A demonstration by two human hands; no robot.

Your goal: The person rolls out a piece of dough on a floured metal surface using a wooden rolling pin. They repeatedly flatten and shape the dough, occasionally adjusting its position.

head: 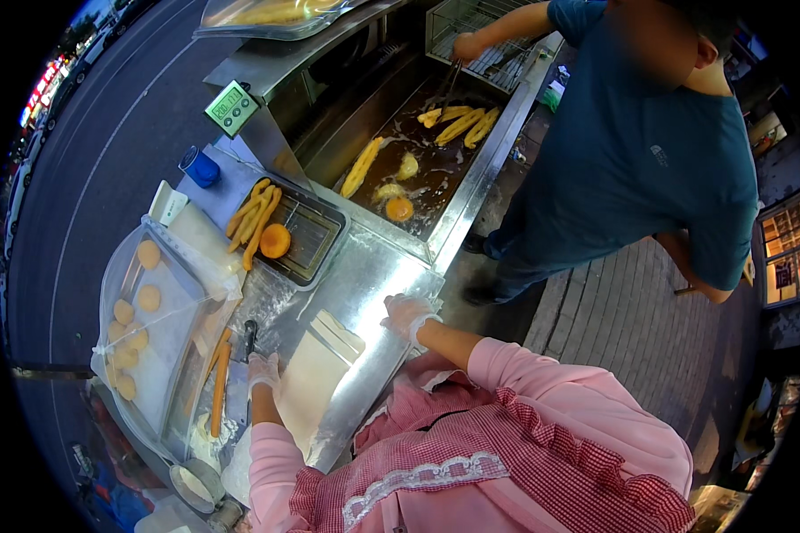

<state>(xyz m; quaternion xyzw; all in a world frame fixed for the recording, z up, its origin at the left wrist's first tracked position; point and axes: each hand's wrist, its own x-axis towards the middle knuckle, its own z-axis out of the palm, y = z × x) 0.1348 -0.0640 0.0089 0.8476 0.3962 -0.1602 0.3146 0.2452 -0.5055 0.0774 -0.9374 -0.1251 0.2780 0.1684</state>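
Observation:
Clear plastic gloves cover both hands. My left hand [265, 372] is over the steel counter, beside a knife or scraper with a black handle [251, 332] and left of a sheet of pale dough [312, 383]; whether it holds anything cannot be told. Cut strips of dough [339, 335] lie at the far end of that sheet. My right hand [407, 316] rests at the counter's right edge, its fingers partly bent, with no object visible in it. Two wooden rolling pins [221, 386] lie to the left, near loose flour [207, 433].
Beyond the counter, dough sticks [362, 168] and round pieces fry in an oil vat [433, 193]. A co-worker [640, 160] stands at its right with tongs [451, 83]. A rack tray [307, 266] holds fried dough; dough balls [149, 298] lie under clear plastic at left.

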